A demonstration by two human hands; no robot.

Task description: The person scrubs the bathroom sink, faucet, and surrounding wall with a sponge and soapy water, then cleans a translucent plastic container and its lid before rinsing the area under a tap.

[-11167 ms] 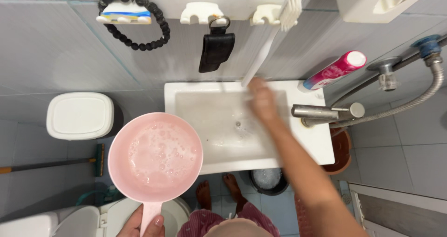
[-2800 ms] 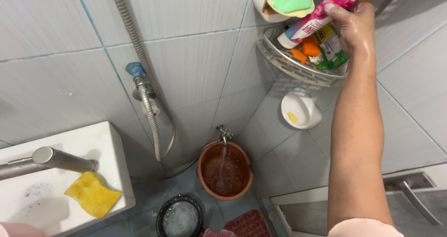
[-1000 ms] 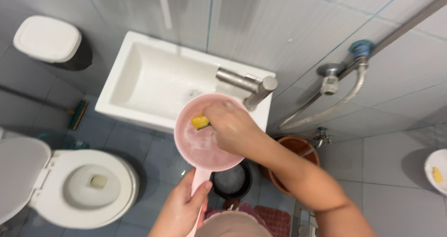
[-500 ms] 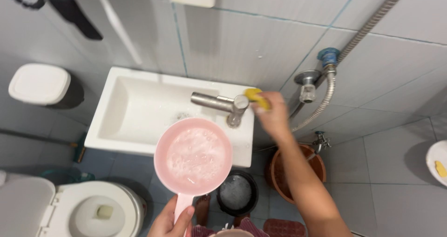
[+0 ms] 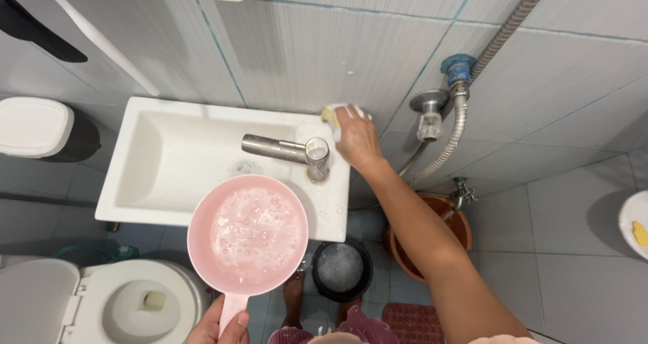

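Right hand (image 5: 356, 136) presses a yellow sponge (image 5: 330, 114) onto the back corner of the white sink (image 5: 145, 156), about 1 o'clock from the steel tap (image 5: 283, 150); sponge mostly hidden, grip probably closed. Left hand (image 5: 219, 327) clamps the pink dipper (image 5: 248, 234) handle at 6 o'clock, handle running toward the body. Hands well apart.

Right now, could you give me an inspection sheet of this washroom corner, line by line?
Surface: white sink, wet, suds near the drain.
Job's things: pink dipper of soapy water; yellow sponge on the sink's back corner.
Clutter: black bucket, brown pot on the floor.
Grippers: left hand grips the dipper's handle; right hand presses the sponge.
Cables: metal hose on the wall.
Surroundings: metal tap, toilet, grey tiles.
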